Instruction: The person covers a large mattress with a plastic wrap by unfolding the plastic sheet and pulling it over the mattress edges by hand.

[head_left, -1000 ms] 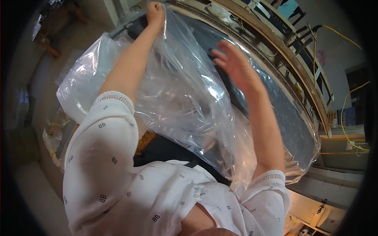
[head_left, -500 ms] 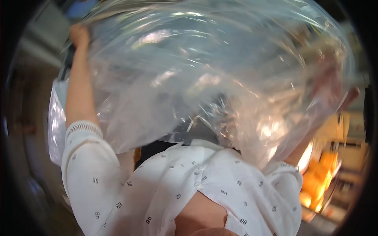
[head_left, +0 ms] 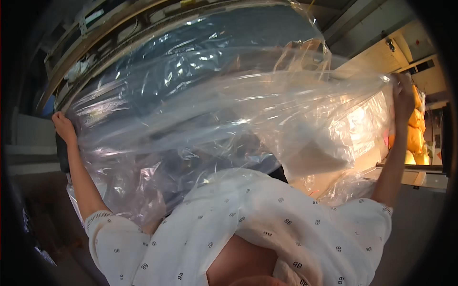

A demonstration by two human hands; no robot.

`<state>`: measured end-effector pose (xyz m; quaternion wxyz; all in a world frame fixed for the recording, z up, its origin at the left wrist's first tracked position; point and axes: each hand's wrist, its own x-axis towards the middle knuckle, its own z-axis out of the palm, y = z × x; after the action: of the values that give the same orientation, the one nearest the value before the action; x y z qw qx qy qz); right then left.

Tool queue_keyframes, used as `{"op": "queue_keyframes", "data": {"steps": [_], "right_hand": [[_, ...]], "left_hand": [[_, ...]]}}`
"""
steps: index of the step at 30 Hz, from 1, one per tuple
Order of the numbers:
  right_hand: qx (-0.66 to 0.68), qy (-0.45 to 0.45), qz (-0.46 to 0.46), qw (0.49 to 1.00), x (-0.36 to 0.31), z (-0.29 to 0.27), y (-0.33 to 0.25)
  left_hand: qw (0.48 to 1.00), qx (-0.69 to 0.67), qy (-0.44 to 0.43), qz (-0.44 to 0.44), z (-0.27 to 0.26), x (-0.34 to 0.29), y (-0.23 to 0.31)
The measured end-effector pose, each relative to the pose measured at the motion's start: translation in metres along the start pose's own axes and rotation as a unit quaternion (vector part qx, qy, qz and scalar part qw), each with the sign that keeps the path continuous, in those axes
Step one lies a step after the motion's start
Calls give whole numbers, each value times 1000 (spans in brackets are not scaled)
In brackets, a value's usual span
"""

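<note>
A wide clear plastic sheet [head_left: 214,112], perhaps a large bag, is stretched across the space in front of me. At the far left my left hand [head_left: 64,127] is closed on its edge. My right hand [head_left: 403,90] grips the opposite edge at the right, where the film gathers into folds running toward the fist. Both arms are spread wide. Loose, crumpled film [head_left: 138,186] hangs below and reaches my chest. Whether it is one layer or several, I cannot tell.
A long frame with wooden rails [head_left: 90,57] runs along the upper left behind the plastic. Yellow-orange bundles [head_left: 417,125] glow under a light at the right. Beside my right forearm stands a grey panel [head_left: 420,214]. More crumpled film [head_left: 348,188] lies near my right sleeve.
The plastic has gone from billowing high to pulled taut and lower. My left hand came down and outward; my right hand, blurred behind the film before, now holds its right edge in plain sight.
</note>
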<state>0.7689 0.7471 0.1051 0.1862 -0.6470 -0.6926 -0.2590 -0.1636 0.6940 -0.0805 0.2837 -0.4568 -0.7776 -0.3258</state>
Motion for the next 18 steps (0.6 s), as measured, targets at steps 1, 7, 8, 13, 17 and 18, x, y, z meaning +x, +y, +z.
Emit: {"op": "queue_keyframes", "data": {"steps": [1,7,8,13,17,18], "right_hand": [[-110,16,-28,993,40,-17,36],[-158,269,-18,950,201,30,-73],[-121,492,-105,855,199,52,-108],[135,52,-129,981,99,212,-159],[84,-223,-113,965,116,320,-118],[91,-244,100,960,109,298,-160]], "left_hand": [[1000,-18,5,2,18,-4,17],[983,42,-10,-176,19,-22,2],[991,9,-15,-135,11,-30,-7],[988,-30,-118,-100,-66,-56,-69],[961,163,-51,-217,-147,-86,-219],[956,196,-41,-216,-189,-92,-245]]}}
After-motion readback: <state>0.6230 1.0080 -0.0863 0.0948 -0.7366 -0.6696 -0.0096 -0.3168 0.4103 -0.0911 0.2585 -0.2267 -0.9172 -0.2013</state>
